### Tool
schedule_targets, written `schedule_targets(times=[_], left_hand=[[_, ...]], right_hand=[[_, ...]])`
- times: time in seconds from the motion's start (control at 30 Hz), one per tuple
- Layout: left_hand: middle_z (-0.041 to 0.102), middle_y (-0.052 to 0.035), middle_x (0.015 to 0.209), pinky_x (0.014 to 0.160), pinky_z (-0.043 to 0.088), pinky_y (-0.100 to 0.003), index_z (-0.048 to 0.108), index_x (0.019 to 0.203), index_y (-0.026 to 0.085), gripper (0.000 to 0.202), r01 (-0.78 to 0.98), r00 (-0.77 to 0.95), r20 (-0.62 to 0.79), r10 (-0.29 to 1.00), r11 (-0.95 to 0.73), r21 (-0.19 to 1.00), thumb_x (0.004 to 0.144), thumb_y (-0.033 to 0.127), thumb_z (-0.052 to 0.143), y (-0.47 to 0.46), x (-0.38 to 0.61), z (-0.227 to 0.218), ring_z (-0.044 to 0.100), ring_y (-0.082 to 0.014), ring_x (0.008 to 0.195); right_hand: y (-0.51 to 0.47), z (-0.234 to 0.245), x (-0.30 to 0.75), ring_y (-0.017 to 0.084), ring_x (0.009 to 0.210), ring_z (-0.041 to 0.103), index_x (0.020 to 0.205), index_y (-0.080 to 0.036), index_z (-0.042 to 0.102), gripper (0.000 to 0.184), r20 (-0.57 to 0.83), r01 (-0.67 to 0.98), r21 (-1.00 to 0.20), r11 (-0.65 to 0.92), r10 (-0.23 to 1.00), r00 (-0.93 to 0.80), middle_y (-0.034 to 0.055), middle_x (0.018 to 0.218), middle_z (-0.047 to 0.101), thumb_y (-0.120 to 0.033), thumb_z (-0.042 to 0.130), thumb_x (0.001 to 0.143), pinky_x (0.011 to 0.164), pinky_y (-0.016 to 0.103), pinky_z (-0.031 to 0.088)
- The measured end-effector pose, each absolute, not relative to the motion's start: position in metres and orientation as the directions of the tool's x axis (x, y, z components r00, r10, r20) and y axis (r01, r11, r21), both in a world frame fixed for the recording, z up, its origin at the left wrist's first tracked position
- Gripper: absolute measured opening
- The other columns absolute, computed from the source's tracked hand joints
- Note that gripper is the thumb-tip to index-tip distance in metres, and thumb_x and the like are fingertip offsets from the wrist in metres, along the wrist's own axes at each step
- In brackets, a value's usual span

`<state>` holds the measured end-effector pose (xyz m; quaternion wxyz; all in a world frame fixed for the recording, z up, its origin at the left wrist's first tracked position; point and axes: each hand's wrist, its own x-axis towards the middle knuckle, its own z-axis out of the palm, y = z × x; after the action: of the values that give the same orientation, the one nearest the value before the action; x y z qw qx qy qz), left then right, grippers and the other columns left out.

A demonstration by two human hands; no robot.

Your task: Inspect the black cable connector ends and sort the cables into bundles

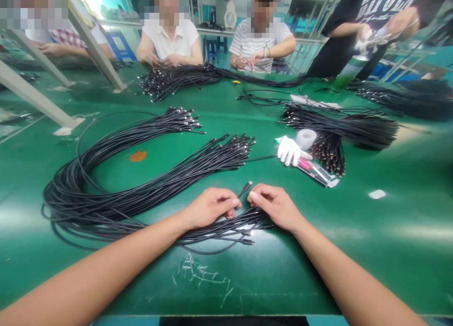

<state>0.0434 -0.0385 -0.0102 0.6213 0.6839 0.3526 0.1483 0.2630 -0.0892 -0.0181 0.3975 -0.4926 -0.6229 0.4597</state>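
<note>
My left hand (215,205) is closed on a black cable, pinched between thumb and fingers. Its end, a plug with a metal tip (247,187), sticks up toward my right. Just beside the plug, my right hand (274,203) has thumb and forefinger pressed together; whatever may be between them is too small to make out. Beneath both hands lie loose cable ends (226,224) with metal plugs. They belong to a big bundle of black cables (71,194) that curves in a U on my left, with a dense group of plugs (240,149) beyond my hands.
On the green table (354,274), a white glove (290,151), a tape roll (306,139) and a flat packet (316,171) lie right of centre. More cable bundles (343,123) sit behind. Metal posts (38,95) stand at left; several people work across the table.
</note>
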Motion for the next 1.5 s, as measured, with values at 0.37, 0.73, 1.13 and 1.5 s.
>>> schedule_targets(times=[0.37, 0.73, 1.13, 1.5], left_hand=[[0.066, -0.0002, 0.065, 0.064, 0.045, -0.025, 0.067, 0.086, 0.015, 0.025, 0.278, 0.703, -0.246, 0.667, 0.059, 0.959, 0.086, 0.04, 0.067, -0.0416, 0.044, -0.009, 0.059, -0.0128, 0.062], [0.071, -0.003, 0.072, 0.07, 0.048, -0.029, 0.061, 0.083, 0.016, 0.026, 0.268, 0.706, -0.23, 0.669, 0.049, 0.962, 0.091, 0.041, 0.061, -0.0388, 0.0406, -0.0141, 0.063, -0.0151, 0.068], [0.072, -0.0033, 0.073, 0.071, 0.047, -0.028, 0.064, 0.081, 0.016, 0.028, 0.31, 0.699, -0.245, 0.672, 0.024, 0.951, 0.092, 0.041, 0.058, -0.0363, 0.0411, -0.0128, 0.065, -0.0162, 0.069], [0.071, -0.0027, 0.072, 0.069, 0.047, -0.026, 0.063, 0.08, 0.016, 0.032, 0.292, 0.68, -0.213, 0.702, 0.008, 0.956, 0.089, 0.046, 0.062, -0.041, 0.0423, -0.0106, 0.062, -0.0143, 0.067]], right_hand=[[-0.0886, -0.0247, 0.2638, 0.015, 0.075, 0.064, 0.112, -0.02, 0.068, 0.028, 0.006, 0.105, -0.994, 0.024, 0.986, -0.164, 0.0013, 0.078, 0.068, -0.039, 0.062, 0.093, 0.07, 0.028, 0.048], [-0.0881, -0.0248, 0.261, 0.014, 0.073, 0.061, 0.103, -0.019, 0.069, 0.024, -0.035, 0.028, -0.999, -0.031, 0.984, -0.172, -0.0001, 0.079, 0.065, -0.033, 0.073, 0.084, 0.07, 0.028, 0.048], [-0.0863, -0.0278, 0.2607, 0.013, 0.072, 0.058, 0.104, -0.018, 0.068, 0.03, -0.047, 0.004, -0.999, -0.047, 0.981, -0.188, 0.0004, 0.081, 0.063, -0.036, 0.075, 0.081, 0.07, 0.028, 0.048], [-0.0847, -0.0247, 0.2629, 0.014, 0.07, 0.059, 0.103, -0.018, 0.069, 0.034, -0.021, 0.095, -0.995, 0.0, 0.973, -0.228, 0.0001, 0.079, 0.064, -0.042, 0.075, 0.08, 0.069, 0.028, 0.049]])
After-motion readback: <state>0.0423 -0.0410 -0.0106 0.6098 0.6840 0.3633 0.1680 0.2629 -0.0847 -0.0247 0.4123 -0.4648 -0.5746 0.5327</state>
